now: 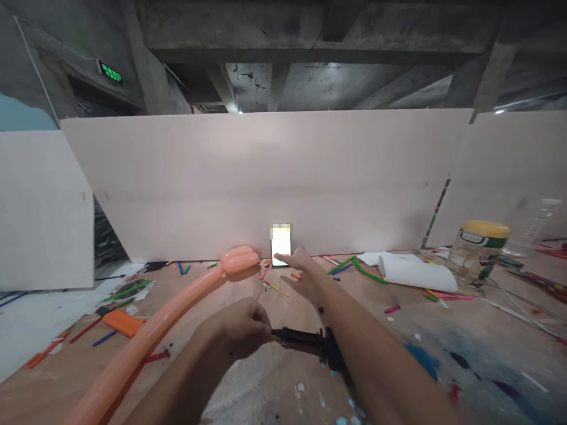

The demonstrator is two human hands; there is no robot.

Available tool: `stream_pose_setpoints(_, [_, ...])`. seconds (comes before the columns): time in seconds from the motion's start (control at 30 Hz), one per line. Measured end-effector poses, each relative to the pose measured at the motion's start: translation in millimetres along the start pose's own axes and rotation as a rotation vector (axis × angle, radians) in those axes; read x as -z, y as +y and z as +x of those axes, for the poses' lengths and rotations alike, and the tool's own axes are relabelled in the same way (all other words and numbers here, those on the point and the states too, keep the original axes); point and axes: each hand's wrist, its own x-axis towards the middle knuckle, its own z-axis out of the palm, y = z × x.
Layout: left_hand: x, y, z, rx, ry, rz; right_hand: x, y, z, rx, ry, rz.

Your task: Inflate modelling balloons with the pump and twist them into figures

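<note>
A phone with a lit screen leans upright against the pale board. The index finger of my right hand is stretched out over its lower screen; this hand holds nothing. My left hand is closed, its fingers at the nozzle of a black balloon pump. The pump lies crosswise, and my right forearm hides its far end. A long orange balloon, twisted into small loops at its far end, stretches along the left beside my left forearm.
The pale board stands along the table's back. Balloon scraps and several uninflated balloons, including a green one, litter the table. On the right are a white paper roll, a yellow-lidded jar and a clear bottle. An orange object lies left.
</note>
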Motion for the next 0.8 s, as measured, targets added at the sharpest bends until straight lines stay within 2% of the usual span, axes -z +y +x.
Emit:
stream_pose_setpoints(0.1, [-4.7,-15,8,-0.007,-0.053,-0.106,-33,1,18,-0.061,0.109,0.015])
stream_pose_setpoints(0.2, [-3.0,-20,10,-0.001,-0.092,-0.133,-59,0,30,-0.086,0.204,0.010])
stream_pose_setpoints(0.37, [-0.7,-19,12,0.006,-0.099,-0.113,-79,0,44,-0.088,0.269,-0.050])
stream_pose_setpoints(0.5, [-1.5,-18,11,0.057,-0.079,-0.107,-82,0,45,-0.089,0.263,-0.095])
stream_pose_setpoints(0.63, [-2.4,-13,9,0.029,-0.081,-0.123,-79,-3,38,-0.067,0.216,-0.118])
stream_pose_setpoints(0.73, [-2.4,-9,6,0.006,-0.071,-0.102,-66,-7,31,-0.046,0.152,-0.119])
stream_pose_setpoints(0.8, [-0.3,-6,3,0.016,-0.052,-0.072,-49,-9,25,-0.018,0.083,-0.123])
